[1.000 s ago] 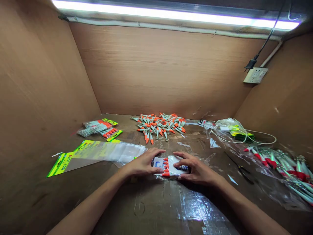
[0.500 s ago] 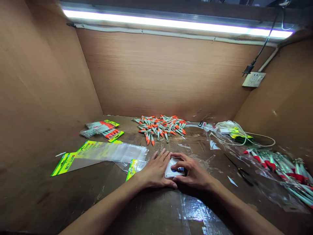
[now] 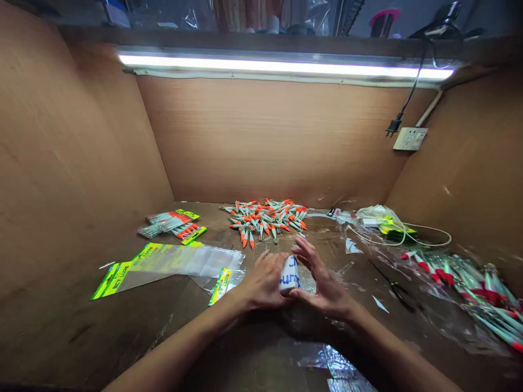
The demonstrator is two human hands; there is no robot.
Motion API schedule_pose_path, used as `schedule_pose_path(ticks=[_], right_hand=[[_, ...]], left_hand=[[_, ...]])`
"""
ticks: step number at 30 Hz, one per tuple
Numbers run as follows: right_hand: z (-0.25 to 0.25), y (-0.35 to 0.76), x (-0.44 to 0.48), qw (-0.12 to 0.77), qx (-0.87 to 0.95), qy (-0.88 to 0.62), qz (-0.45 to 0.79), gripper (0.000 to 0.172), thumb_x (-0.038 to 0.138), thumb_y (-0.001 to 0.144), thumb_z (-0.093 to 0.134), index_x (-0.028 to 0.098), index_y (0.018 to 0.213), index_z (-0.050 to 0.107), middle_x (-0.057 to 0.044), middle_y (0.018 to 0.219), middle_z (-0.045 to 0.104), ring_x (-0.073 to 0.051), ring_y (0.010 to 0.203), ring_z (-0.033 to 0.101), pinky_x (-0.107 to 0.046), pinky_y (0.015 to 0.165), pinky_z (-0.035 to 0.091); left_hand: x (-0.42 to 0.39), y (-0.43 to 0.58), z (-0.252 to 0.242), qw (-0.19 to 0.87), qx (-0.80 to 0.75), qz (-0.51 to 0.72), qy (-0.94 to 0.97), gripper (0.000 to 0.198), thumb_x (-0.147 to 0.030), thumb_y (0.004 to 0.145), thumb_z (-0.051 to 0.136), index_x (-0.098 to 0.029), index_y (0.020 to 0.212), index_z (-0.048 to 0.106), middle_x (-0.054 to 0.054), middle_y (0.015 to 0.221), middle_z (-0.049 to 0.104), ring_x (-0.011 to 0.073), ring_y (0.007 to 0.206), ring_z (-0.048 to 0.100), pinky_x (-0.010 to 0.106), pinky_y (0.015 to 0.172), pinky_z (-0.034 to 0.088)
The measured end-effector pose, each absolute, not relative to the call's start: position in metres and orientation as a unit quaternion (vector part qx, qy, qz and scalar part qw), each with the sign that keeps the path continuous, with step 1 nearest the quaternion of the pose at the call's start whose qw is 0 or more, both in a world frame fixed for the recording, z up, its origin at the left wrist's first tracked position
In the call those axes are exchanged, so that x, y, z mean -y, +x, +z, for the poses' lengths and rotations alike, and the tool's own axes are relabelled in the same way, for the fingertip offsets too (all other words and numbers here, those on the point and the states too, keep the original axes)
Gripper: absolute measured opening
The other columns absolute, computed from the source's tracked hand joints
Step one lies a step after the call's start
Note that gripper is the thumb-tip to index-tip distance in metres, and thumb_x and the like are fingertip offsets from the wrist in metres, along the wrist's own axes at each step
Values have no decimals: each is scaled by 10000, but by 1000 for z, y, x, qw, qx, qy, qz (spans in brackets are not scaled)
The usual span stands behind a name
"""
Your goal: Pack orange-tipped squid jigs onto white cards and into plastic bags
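White with blue lettering, a block point(image 3: 289, 274) sits between the two hands, the left hand point(image 3: 266, 279) curling its fingers over one end and hiding it, the right hand point(image 3: 321, 283) spreading thumb and fingers about the other. Orange-tipped lures point(image 3: 267, 220) lie heaped beyond on the brown surface point(image 3: 122, 326); clear header bags point(image 3: 175, 261) lie left, pliers point(image 3: 398, 291) and red-tipped lures point(image 3: 486, 288) right.

Lit from above by one long white lamp point(image 3: 286, 66). Brightest on the back wall point(image 3: 261, 130), just below it. Dim and bluish up on the shelf point(image 3: 245, 39). Darker across the near table point(image 3: 200, 354), with dark shade under the right hand point(image 3: 324, 283). Shiny with glare on the clear tape point(image 3: 343, 366) down low. Clear in the middle, soft and stretched near the edges.
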State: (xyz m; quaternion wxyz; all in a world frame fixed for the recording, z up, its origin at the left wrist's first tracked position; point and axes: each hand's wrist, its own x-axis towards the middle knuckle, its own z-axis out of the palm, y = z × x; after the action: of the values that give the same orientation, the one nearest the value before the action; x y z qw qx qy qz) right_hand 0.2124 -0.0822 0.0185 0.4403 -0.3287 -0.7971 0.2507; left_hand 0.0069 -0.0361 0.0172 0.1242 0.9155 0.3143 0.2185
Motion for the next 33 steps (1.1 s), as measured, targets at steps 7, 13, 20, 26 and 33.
schedule_pose_path(ticks=[7,13,20,26,33], right_hand=[[23,225,75,549,692,-408,230,787,311,908,632,331,1553,182,-88,1558,325,-268,1291,498,-497,1129,402],[9,221,66,516,687,-456,231,755,290,887,638,306,1536,253,-107,1413,471,-233,1086,603,-458,983,519],[-3,223,57,504,689,-465,236,708,262,890,607,289,1519,284,-100,1334,517,-184,950,641,-400,903,553],[-8,224,55,469,713,-465,233,725,224,879,601,284,1521,269,-98,1312,530,-161,879,654,-376,881,556],[-12,225,55,427,736,-471,234,731,194,877,596,297,1524,272,-101,1297,543,-136,789,662,-369,856,557]], left_hand=[[9,-28,107,318,-303,443,781,546,-477,822,693,-205,1246,482,75,1066,612,193,780,597,313,654,488],[4,-38,102,276,-304,504,760,741,-423,679,838,-226,1264,428,39,1016,576,154,723,543,270,607,465],[8,-41,109,253,-278,580,723,637,-422,735,809,-233,1208,427,20,960,586,146,687,546,273,595,455],[-1,-52,134,274,-178,637,698,633,-471,718,809,-226,1208,494,42,1005,622,221,930,614,359,848,468],[-3,-72,135,355,-105,630,682,558,-513,768,746,-221,1210,571,59,926,663,260,942,641,402,849,495]])
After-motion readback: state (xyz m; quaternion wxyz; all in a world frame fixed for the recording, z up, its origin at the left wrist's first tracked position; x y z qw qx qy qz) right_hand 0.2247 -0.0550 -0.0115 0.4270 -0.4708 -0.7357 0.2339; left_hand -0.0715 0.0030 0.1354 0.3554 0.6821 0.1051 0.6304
